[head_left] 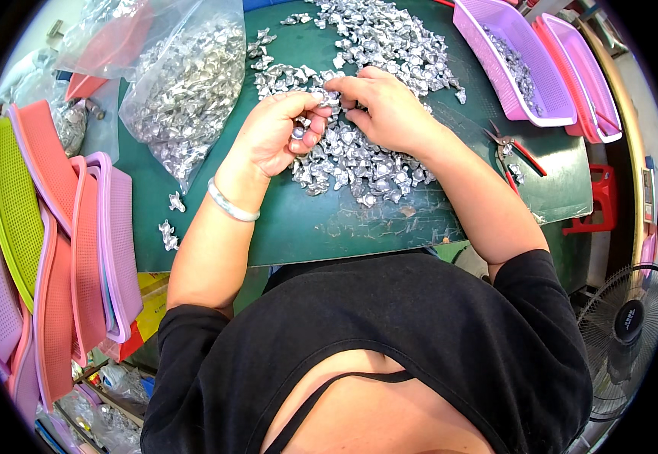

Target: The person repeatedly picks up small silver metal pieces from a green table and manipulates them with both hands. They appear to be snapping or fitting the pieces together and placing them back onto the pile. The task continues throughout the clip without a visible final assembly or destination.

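My left hand (277, 130), with a pale bangle (232, 203) on its wrist, is curled closed around small silver metal castings (299, 130). Its thumb and forefinger pinch at the tips. Close beside it, my right hand (389, 106) bends its fingers inward, thumb and fingertips drawn together near the left fingertips. Whatever sits between the right fingertips is too small and covered to make out. Beneath and in front of both hands lies a loose pile of the same shiny castings (367, 166). It stretches to the far side of the green table (299, 234).
A clear bag full of castings (185, 98) stands at left, with two loose castings (168, 234) nearer me. Stacked plastic baskets (71, 250) crowd the left edge. At right are a purple basket with castings (548, 98), red-handled pliers (512, 151), a red stool (601, 198) and a fan (624, 325).
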`<state>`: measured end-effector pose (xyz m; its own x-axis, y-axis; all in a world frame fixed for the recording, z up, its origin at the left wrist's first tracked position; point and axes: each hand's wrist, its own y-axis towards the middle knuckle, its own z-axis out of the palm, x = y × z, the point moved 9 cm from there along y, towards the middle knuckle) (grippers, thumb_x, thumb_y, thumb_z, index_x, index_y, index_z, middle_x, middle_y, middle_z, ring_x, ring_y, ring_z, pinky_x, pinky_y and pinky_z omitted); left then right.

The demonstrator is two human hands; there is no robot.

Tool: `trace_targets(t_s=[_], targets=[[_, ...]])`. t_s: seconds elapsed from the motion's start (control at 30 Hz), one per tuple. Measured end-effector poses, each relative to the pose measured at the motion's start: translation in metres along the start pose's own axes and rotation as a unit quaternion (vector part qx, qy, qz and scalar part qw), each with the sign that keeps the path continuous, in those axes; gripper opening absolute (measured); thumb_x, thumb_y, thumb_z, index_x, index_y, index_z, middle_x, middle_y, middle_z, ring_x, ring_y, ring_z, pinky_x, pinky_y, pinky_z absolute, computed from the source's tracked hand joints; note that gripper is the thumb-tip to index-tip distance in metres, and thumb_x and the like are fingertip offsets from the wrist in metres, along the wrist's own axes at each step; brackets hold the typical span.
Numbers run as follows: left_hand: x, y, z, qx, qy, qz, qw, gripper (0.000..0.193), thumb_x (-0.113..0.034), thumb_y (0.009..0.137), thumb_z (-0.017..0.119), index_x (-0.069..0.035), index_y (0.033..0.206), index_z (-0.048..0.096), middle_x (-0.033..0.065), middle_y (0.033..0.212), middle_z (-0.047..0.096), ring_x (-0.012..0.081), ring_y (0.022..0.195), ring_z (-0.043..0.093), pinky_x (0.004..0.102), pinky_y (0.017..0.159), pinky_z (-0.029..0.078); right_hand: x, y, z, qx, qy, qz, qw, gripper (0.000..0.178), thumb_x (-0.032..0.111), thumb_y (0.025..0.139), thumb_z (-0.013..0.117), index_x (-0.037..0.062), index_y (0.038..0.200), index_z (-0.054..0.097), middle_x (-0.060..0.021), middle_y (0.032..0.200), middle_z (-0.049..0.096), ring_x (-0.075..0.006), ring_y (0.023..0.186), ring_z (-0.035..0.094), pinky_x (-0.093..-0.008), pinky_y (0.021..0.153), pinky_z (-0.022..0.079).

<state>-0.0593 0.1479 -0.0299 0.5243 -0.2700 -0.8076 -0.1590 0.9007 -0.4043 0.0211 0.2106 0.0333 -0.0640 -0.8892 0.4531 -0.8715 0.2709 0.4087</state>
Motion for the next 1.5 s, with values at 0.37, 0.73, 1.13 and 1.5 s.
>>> trace_targets(t_s=[0.37, 0.73, 1.13, 1.5], targets=[[-0.011, -0.005, 0.001, -0.046, -0.049, 0.046, 0.997, 0.015, -0.015, 0.081, 0.052, 0.0, 0.081, 0.056, 0.0094, 0.071, 0.059, 0.0159, 0.06, 0.058, 0.0208, 0.048, 0.044, -0.028, -0.004, -0.004, -0.012, 0.387, 0.141, 0.911, 0.04, 0.0, 0.075, 0.06, 0.0025, 0.114, 0.051, 0.0004, 0.082, 0.059, -0.0083, 0.078, 0.055, -0.0222, 0.073, 0.043], [-0.003, -0.006, 0.022, 0.064, 0.036, 0.022, 0.997, 0.021, -0.022, 0.083, 0.055, -0.001, 0.082, 0.059, 0.005, 0.067, 0.058, 0.0106, 0.057, 0.053, 0.0202, 0.044, 0.039, -0.025, -0.003, -0.004, -0.046, 0.541, 0.155, 0.825, 0.042, 0.001, 0.077, 0.061, 0.0008, 0.117, 0.048, -0.0027, 0.088, 0.059, -0.0084, 0.082, 0.056, -0.0218, 0.076, 0.044], [0.0, -0.006, 0.023, 0.066, -0.014, 0.017, 0.998, 0.021, -0.018, 0.087, 0.05, 0.001, 0.089, 0.059, 0.0038, 0.068, 0.056, 0.0101, 0.057, 0.052, 0.0166, 0.043, 0.037, -0.029, -0.005, 0.0, -0.067, 0.606, 0.158, 0.776, 0.04, 0.001, 0.079, 0.06, 0.0015, 0.117, 0.049, -0.0051, 0.09, 0.062, -0.0115, 0.085, 0.058, -0.0242, 0.079, 0.045], [-0.001, -0.005, 0.016, 0.045, -0.036, 0.019, 0.998, 0.018, -0.019, 0.085, 0.054, -0.002, 0.08, 0.059, 0.0023, 0.064, 0.056, 0.0088, 0.053, 0.05, 0.0178, 0.041, 0.035, -0.031, -0.006, 0.001, -0.059, 0.53, 0.19, 0.825, 0.038, 0.002, 0.078, 0.061, 0.0019, 0.115, 0.051, -0.0033, 0.09, 0.06, -0.0089, 0.085, 0.056, -0.0229, 0.08, 0.043]])
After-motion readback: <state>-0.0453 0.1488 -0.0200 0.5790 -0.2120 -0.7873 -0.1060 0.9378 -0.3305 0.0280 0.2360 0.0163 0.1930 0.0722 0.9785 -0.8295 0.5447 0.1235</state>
